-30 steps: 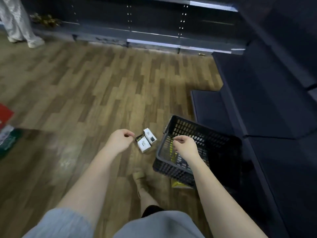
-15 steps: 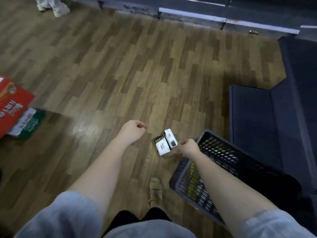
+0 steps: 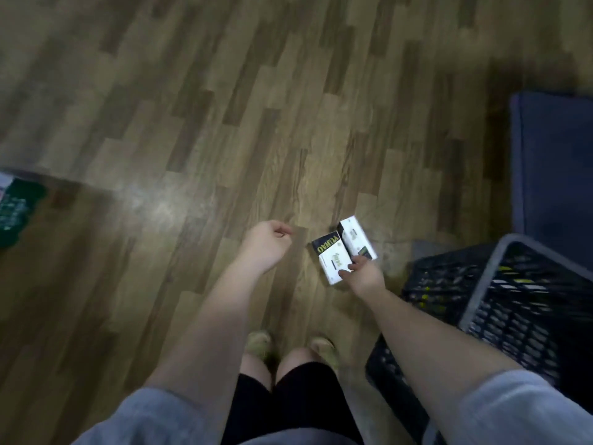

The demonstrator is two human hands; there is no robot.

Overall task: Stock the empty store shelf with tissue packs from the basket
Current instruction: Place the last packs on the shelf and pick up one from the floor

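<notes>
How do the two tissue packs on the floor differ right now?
The near tissue pack shows a black end with yellow lettering; the far tissue pack looks mostly white. The right hand reaches both, fingertips over their near ends. Both lie flat, side by side, on the wood floor.

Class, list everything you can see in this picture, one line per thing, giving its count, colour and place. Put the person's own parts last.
tissue packs: two, white with black ends, side by side on the floor at centre right
basket: one, black mesh with a grey rim, at the right; contents blurred
shelf: one, dark blue, upper right
floor: brown wood planks, all around
packages: green and white, blurred, left edge; count unclear
feet: two, in tan footwear, bottom centre
left hand: one, fingers loosely curled, holding nothing, left of the packs
right hand: one, fingers reaching onto the near ends of the packs
</notes>
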